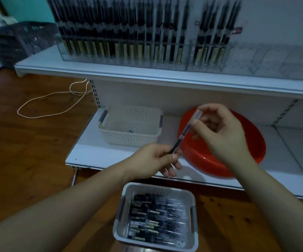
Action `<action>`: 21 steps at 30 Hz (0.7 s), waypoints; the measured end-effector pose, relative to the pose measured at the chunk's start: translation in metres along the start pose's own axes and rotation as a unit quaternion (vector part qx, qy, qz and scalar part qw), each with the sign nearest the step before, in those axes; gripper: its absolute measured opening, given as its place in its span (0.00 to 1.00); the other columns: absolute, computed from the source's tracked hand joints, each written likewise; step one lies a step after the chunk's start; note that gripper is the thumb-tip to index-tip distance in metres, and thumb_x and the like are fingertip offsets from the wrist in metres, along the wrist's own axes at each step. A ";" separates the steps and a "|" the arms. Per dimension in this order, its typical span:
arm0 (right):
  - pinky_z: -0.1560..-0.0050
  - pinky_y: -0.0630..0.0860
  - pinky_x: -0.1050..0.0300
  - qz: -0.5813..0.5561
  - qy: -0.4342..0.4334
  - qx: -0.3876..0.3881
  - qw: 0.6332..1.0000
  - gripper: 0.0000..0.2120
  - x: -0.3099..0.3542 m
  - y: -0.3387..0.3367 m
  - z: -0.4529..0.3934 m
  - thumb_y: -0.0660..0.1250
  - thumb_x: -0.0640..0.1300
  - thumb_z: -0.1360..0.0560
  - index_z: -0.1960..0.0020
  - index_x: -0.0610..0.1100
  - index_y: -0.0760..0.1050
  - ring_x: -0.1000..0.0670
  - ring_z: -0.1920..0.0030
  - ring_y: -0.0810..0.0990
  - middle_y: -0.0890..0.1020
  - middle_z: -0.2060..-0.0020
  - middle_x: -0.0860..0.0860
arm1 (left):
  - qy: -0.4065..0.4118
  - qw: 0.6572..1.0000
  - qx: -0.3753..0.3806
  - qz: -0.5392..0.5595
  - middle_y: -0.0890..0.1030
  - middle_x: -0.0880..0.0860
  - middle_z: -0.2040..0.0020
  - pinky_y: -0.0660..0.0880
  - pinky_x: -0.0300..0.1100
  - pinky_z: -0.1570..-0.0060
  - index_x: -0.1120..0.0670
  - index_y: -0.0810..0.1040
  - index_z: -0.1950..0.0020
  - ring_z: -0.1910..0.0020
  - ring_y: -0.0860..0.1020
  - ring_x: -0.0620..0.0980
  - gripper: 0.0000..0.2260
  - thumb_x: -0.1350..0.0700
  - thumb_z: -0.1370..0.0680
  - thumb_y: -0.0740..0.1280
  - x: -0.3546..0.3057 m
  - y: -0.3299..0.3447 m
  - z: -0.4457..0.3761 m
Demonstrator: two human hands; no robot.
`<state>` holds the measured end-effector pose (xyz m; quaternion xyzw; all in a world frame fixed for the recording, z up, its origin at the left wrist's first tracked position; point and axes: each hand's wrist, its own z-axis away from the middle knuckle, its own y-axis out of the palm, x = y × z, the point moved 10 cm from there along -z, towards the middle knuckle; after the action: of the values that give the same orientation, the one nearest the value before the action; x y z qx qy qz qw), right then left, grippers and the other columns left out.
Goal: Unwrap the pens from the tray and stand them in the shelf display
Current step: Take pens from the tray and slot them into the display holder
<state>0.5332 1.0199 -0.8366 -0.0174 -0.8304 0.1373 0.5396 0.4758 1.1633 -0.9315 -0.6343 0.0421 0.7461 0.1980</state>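
A dark pen in a clear wrapper (183, 132) is held slanted above the lower shelf. My left hand (158, 160) grips its lower end. My right hand (221, 131) pinches the clear wrapper at its upper end. Below my hands, a grey tray (121, 211) on the wooden floor holds several wrapped pens lying flat. On the upper shelf stands a clear display (125, 60) with several dark pens upright in its slots; its compartments at the far right (274, 59) look bare.
A white perforated basket (130, 139) with clear wrappers inside sits on the lower shelf, left of a red bowl (238, 160). A white cord (52, 104) loops on the floor at left. A dark crate (16, 44) stands far left.
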 end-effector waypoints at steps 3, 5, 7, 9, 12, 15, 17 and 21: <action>0.50 0.81 0.40 0.058 -0.021 0.015 0.998 0.17 0.025 -0.006 -0.011 0.75 0.43 0.25 0.42 0.57 0.75 0.45 0.56 0.84 0.83 0.58 0.48 | 0.035 0.998 -0.008 -0.046 0.84 0.60 0.48 0.80 0.47 0.51 0.60 0.76 0.35 0.55 0.83 0.52 0.11 0.59 0.15 0.60 -0.027 0.000 -0.008; 0.50 0.81 0.44 0.099 -0.038 0.013 0.994 0.18 0.042 -0.012 -0.018 0.74 0.43 0.25 0.40 0.58 0.74 0.50 0.57 0.85 0.83 0.59 0.51 | 0.061 0.995 -0.015 -0.081 0.84 0.59 0.49 0.80 0.45 0.50 0.60 0.77 0.38 0.55 0.83 0.50 0.11 0.58 0.15 0.59 -0.047 0.000 -0.012; 0.50 0.81 0.46 0.111 -0.060 -0.010 0.992 0.18 0.062 -0.023 -0.027 0.73 0.43 0.24 0.40 0.58 0.72 0.51 0.57 0.85 0.84 0.59 0.51 | 0.089 0.989 -0.035 -0.109 0.84 0.57 0.50 0.80 0.48 0.48 0.60 0.77 0.43 0.54 0.83 0.52 0.10 0.57 0.15 0.59 -0.070 -0.002 -0.017; 0.51 0.81 0.50 0.120 -0.080 -0.045 0.988 0.17 0.082 -0.040 -0.038 0.73 0.44 0.24 0.40 0.57 0.71 0.52 0.57 0.84 0.84 0.60 0.51 | 0.129 0.979 -0.071 -0.138 0.84 0.55 0.51 0.79 0.53 0.47 0.58 0.78 0.42 0.53 0.83 0.53 0.10 0.55 0.15 0.60 -0.097 -0.007 -0.020; 0.53 0.83 0.47 0.098 -0.117 -0.090 0.984 0.17 0.114 -0.064 -0.057 0.71 0.43 0.22 0.38 0.54 0.69 0.51 0.60 0.85 0.84 0.61 0.49 | 0.210 0.920 -0.195 -0.266 0.84 0.48 0.51 0.78 0.49 0.49 0.51 0.77 0.35 0.52 0.81 0.47 0.13 0.49 0.17 0.63 -0.149 -0.025 -0.015; 0.54 0.84 0.48 0.076 -0.154 -0.139 0.975 0.17 0.144 -0.089 -0.076 0.70 0.40 0.21 0.36 0.47 0.68 0.51 0.60 0.86 0.83 0.61 0.46 | 0.266 0.866 -0.301 -0.297 0.82 0.46 0.47 0.77 0.44 0.50 0.51 0.78 0.35 0.50 0.79 0.43 0.13 0.50 0.18 0.64 -0.191 -0.043 -0.004; 0.54 0.84 0.49 0.061 -0.176 -0.171 0.967 0.17 0.160 -0.103 -0.087 0.69 0.40 0.21 0.35 0.46 0.68 0.50 0.60 0.85 0.82 0.61 0.45 | 0.306 0.830 -0.348 -0.310 0.81 0.48 0.45 0.76 0.42 0.50 0.54 0.79 0.37 0.47 0.78 0.45 0.12 0.53 0.18 0.64 -0.212 -0.050 0.001; 0.52 0.83 0.47 0.068 -0.185 -0.203 0.959 0.17 0.169 -0.113 -0.112 0.68 0.42 0.21 0.36 0.49 0.67 0.51 0.59 0.85 0.83 0.59 0.46 | 0.316 0.768 -0.389 -0.399 0.79 0.53 0.36 0.66 0.39 0.36 0.58 0.77 0.33 0.35 0.72 0.52 0.15 0.57 0.20 0.64 -0.236 -0.056 -0.007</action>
<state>0.5775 0.9642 -0.6153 -0.1568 -0.9230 0.0032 0.3513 0.5291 1.1559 -0.6953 -0.8167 -0.4480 0.3104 0.1897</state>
